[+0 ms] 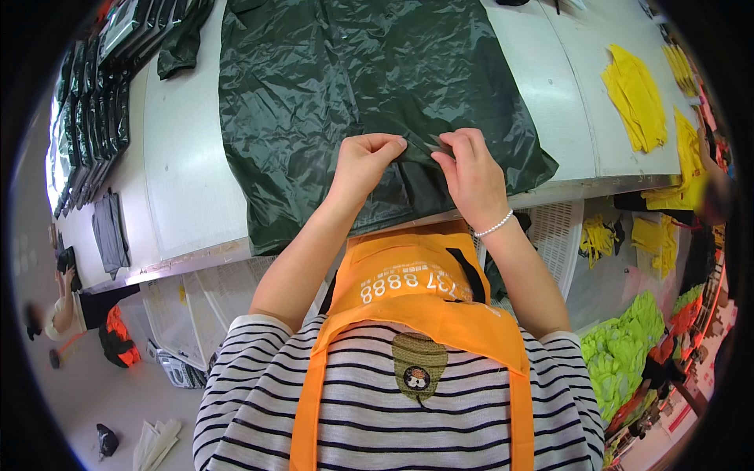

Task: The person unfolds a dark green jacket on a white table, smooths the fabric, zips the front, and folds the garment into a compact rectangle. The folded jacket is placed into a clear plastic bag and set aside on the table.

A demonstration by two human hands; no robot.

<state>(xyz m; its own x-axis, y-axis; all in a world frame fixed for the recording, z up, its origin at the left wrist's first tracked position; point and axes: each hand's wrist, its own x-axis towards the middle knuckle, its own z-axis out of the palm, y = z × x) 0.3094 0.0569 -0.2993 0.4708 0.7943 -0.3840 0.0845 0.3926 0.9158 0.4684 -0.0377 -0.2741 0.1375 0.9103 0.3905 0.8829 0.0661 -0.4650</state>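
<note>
**Dark green garment pinched at its near hem by both hands**

Fingers: those of the left hand (363, 161) are curled tight, tips pressed down onto a fold of the dark green garment (353, 86). Those of the right hand (470, 174) are closed narrow on a small raised pinch of the same fabric, held between thumb and forefinger just above the cloth. The two pinches are set close together, a short gap of fabric between them.

Garment: shiny, thin, creased material, spread flat on the table (188, 157). The gripped part lies at the near edge, directly under and between the fingertips; the rest is seen stretching away from the hands toward the far side. The near hem hangs slightly over the table's front edge.

Wrist: a white bead bracelet (495, 226) is worn on the right arm. An orange apron (416, 290) over a striped shirt is seen below the forearms.

Around: a row of dark packaged items (86, 118) is laid along the left end of the table. Yellow garments (636, 98) are piled at the right end. White plastic baskets (550, 235) are stowed under the table, and bright green garments (628, 345) are heaped at lower right.
</note>
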